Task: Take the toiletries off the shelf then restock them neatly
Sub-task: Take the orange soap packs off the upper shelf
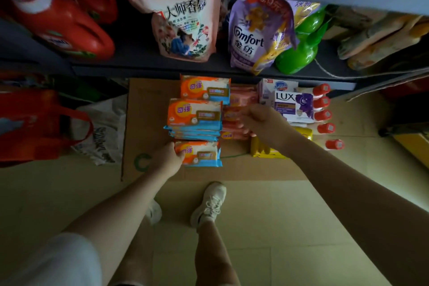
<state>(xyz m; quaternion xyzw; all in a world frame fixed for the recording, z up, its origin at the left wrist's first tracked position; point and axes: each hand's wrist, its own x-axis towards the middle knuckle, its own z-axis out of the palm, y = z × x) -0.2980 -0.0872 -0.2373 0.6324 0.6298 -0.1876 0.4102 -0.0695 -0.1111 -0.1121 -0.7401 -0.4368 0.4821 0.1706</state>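
L hand [167,160] fingers clamp orange soap pack [201,153]; R hand [260,121] fingers curl on pink packs [234,115] beside LUX box [293,107].

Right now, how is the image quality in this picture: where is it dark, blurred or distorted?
Head view: the shelf recess and left edge lie in deep shadow; the wide lens bends the shelf edges; the right hand over the pink packs is motion-blurred, while the left hand on the orange soap pack is sharper; the top right corner has glare.
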